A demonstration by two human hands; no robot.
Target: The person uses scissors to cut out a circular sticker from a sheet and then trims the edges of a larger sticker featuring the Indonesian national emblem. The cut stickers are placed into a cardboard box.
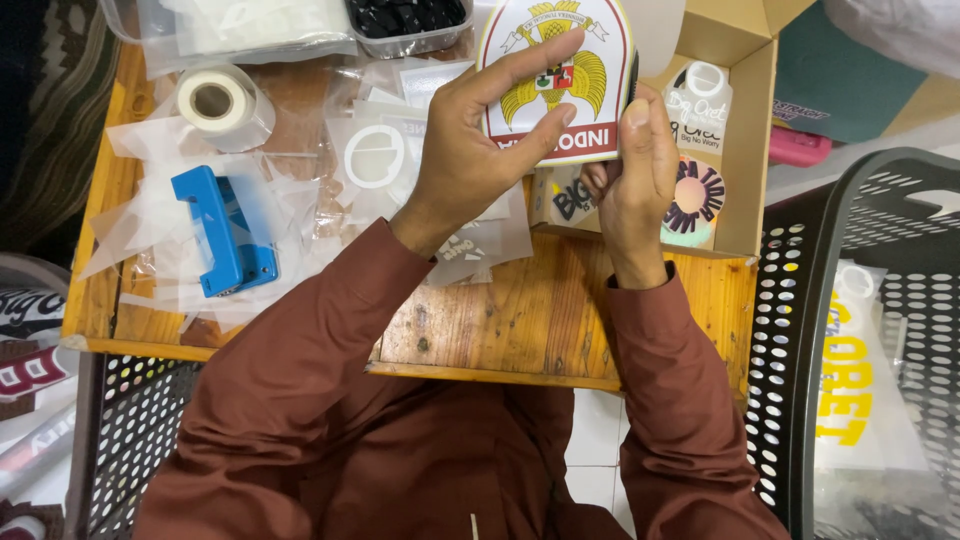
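Observation:
Both my hands hold up a large shield-shaped sticker (560, 60), white with a red border and a gold bird emblem. My left hand (480, 150) grips its left side and lower edge with fingers spread over the face. My right hand (635, 170) pinches the lower right edge with the thumb on top. The sticker hovers over the left edge of an open cardboard box (750, 150) that holds several smaller stickers. Brown sleeves cover both my arms.
On the wooden table (540, 310) lie a blue tape dispenser (225, 230), a white tape roll (215, 100), clear plastic sleeves (380, 160) and a tray of black parts (410, 20). A black perforated basket (870, 330) with packaged stickers stands at right.

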